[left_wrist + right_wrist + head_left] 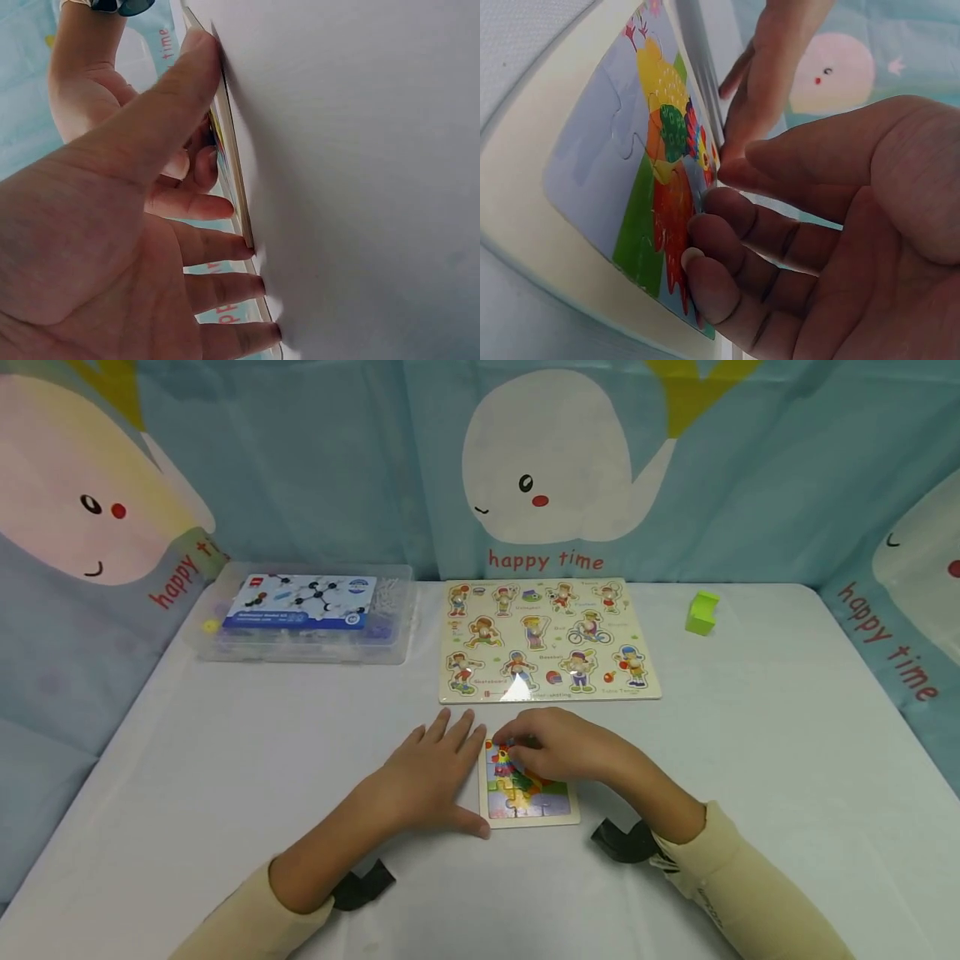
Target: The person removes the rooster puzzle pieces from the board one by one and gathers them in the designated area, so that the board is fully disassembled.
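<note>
A small jigsaw puzzle (529, 802) in a pale wooden frame, showing a colourful bird on green and lilac, lies flat on the table. My left hand (435, 777) spreads its straight fingers along the frame's left side. Its thumb touches the lower left corner in the head view. Over the puzzle's upper part, my right hand (562, 745) bends its fingers down, thumb and index close together at the upper left. In the right wrist view, curled fingertips (712, 292) rest against the picture (667, 135). Whether they pinch a puzzle piece is hidden.
Behind the puzzle lies a larger wooden board (551, 641) with several sports figures. A clear plastic case (300, 647) with a molecule-kit label stands at the back left. A green block (702, 613) sits at the back right. A whale-printed cloth (427, 468) hangs behind the white table (225, 777).
</note>
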Available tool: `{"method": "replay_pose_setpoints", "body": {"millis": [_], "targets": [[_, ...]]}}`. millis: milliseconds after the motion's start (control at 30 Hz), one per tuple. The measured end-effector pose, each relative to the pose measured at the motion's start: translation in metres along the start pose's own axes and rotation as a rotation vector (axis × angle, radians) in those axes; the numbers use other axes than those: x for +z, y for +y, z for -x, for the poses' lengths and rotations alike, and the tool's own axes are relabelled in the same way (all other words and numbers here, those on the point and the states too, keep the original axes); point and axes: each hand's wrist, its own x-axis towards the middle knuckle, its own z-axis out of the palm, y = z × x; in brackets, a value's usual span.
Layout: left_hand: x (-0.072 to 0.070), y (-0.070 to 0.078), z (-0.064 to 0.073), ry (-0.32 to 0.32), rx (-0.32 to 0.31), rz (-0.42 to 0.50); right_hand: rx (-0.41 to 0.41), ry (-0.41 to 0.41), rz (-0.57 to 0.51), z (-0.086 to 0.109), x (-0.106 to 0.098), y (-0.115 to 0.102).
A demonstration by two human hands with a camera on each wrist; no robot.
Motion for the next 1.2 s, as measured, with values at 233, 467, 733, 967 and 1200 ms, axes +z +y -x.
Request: {"method": "replay_pose_setpoints", "body": {"millis": [233,467,733,967,1200], "targets": [[0.001,0.000,0.000,0.014,0.003,-0.012,-0.052,0.002,-0.003,-0.001,0.001,0.002],[0.001,0.000,0.000,0.017,0.007,-0.016,-0.090,0.016,0.010,-0.003,0.004,0.003],[0.002,-0.001,0.000,0.011,0.010,-0.010,-0.067,0.045,-0.029,-0.005,0.007,0.004],[0.003,-0.001,-0.002,0.009,0.012,-0.025,-0.045,0.082,-0.020,-0.004,0.010,0.000],[0.003,-0.001,-0.002,0.010,0.009,-0.025,-0.049,0.165,-0.065,-0.008,0.014,0.000]]}}
